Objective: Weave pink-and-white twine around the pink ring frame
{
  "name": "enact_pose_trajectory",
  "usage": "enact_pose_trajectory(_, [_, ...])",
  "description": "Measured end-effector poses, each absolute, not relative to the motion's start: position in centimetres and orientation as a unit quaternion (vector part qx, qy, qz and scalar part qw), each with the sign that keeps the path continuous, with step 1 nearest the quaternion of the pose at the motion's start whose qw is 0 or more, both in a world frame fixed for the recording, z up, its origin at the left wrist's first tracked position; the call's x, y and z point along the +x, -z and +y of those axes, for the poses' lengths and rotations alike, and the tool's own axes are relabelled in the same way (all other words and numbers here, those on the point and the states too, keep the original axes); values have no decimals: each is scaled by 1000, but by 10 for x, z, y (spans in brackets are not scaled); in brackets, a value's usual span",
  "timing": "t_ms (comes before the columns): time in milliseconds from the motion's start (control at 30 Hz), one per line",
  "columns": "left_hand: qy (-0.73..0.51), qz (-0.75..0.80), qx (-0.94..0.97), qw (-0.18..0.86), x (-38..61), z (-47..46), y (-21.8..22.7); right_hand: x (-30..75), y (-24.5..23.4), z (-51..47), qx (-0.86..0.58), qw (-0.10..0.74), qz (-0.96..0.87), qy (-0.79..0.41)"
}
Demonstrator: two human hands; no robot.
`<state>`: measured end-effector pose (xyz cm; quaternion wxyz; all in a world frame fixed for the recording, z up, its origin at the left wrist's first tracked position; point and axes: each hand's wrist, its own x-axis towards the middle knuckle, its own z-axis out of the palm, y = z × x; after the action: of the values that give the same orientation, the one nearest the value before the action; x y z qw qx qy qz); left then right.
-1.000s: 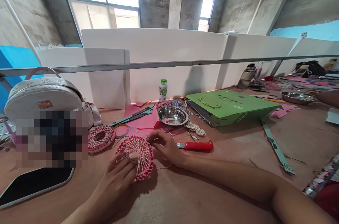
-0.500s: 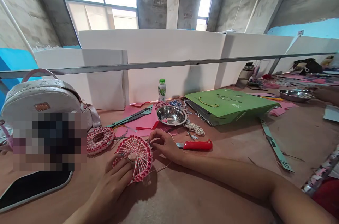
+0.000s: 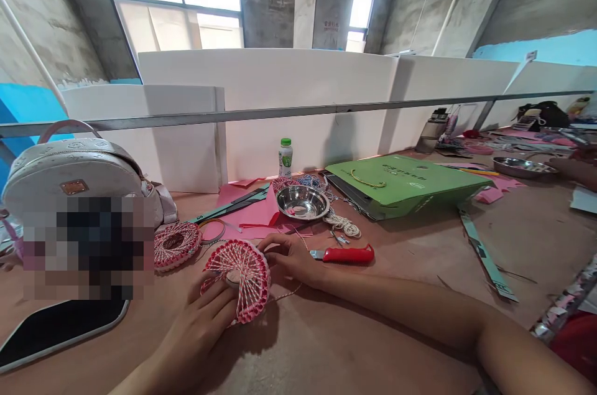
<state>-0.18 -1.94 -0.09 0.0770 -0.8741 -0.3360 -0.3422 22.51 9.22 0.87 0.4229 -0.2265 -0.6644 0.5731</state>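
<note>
My left hand point(image 3: 203, 320) low, left of centre, fingers curled upward, wrist angled down toward bottom edge. Right hand point(image 3: 291, 261) palm down, fingers bunched, fingertips point(image 3: 267, 246) pinched together, just beside left hand. Right forearm point(image 3: 396, 311) bare, stretched long across frame from lower right. Left forearm point(image 3: 140, 379) bare, cut off by bottom edge.
</note>
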Motion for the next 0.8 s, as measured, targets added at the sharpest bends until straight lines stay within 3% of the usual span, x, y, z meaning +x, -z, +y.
enact_pose_trajectory(467, [354,-322,-872,105,7,-25,-14,227,-3,99,-252,418,-696,-527])
enact_pose_trajectory(800, [358,-327,-866,122,7,-23,-8,224,-3,97,-237,435,-656,-570])
